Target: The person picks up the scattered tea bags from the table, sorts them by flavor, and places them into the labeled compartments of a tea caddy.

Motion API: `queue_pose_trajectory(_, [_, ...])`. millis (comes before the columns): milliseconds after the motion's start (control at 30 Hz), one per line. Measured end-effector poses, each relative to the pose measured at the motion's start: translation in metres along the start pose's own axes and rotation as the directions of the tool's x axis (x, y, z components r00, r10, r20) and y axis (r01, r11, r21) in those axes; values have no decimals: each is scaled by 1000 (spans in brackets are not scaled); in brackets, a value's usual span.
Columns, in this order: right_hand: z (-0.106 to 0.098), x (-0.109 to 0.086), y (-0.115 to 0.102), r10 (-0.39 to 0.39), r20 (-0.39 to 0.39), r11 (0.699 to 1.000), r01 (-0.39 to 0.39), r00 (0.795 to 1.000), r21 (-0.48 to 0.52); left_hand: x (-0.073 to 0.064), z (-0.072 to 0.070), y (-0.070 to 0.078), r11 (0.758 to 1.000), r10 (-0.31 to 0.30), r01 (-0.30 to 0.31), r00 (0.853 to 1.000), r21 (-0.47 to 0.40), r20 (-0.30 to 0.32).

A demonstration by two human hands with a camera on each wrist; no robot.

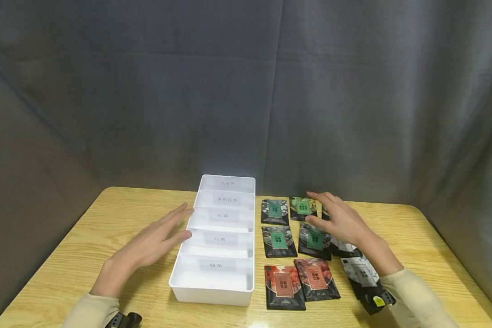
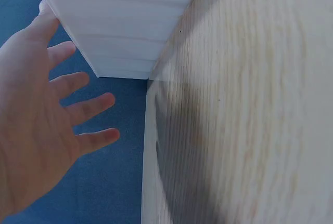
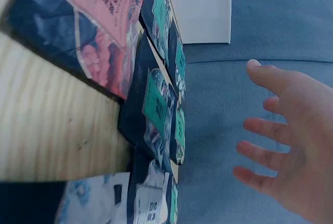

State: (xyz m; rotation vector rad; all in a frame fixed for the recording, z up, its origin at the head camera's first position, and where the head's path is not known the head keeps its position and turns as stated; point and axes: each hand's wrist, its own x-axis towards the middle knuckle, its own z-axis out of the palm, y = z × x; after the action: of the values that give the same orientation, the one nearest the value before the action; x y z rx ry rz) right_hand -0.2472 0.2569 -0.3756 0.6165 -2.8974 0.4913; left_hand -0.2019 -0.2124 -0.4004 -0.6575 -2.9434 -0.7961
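Observation:
A long white box point(image 1: 213, 295) with several labelled compartments stands left of the table's middle; no sachets show inside it. My left hand point(image 1: 151, 242) is beside its left wall, fingers extended and spread, holding nothing; whether the fingertips touch the wall I cannot tell. To the box's right, flat tea sachets lie in rough rows: red ones point(image 1: 284, 288) in front, green-labelled ones point(image 1: 279, 241) behind, white-patterned ones point(image 1: 361, 272) at the right. Over the back right sachets hovers my right hand point(image 1: 341, 219), fingers loosely extended and nothing held. It partly hides some sachets in the head view.
The wooden table point(image 1: 414, 246) has rounded back corners. A grey curtain point(image 1: 246, 100) hangs behind it and along both sides. Beneath my right forearm, the wrist camera point(image 1: 379, 300) covers the front part of a white-patterned sachet.

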Motion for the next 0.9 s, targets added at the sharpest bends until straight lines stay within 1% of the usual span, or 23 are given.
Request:
queue_pose_trajectory(133, [2, 10, -3, 8, 19, 998, -9, 1000, 55, -4, 1, 2, 1000, -17, 17, 1000, 1, 14])
queue_pose_trajectory(200, [4, 16, -4, 9, 27, 997, -11, 1000, 75, -5, 1, 3, 999, -44, 44, 999, 18, 15])
queue_pose_trajectory(333, [8, 26, -4, -3, 41, 995, -2, 999, 101, -6, 2, 6, 991, -121, 119, 992, 55, 22])
queue_pose_trajectory(400, [10, 31, -3, -12, 48, 993, 7, 999, 119, -6, 3, 7, 988, -145, 143, 989, 58, 26])
queue_pose_trajectory(467, [11, 34, -2, -16, 54, 990, 9, 998, 138, -6, 5, 8, 987, -156, 154, 987, 48, 29])
queue_pose_trajectory(600, [13, 38, 1, -21, 66, 987, 10, 998, 159, -6, 7, 8, 985, -170, 170, 985, 12, 42])
queue_pose_trajectory(800, [14, 41, 2, -34, 72, 988, 23, 997, 155, -8, 11, 7, 974, -199, 206, 977, -98, 75])
queue_pose_trajectory(900, [14, 41, 2, -34, 75, 987, 22, 997, 159, -9, 13, 8, 967, -203, 214, 975, -139, 86])
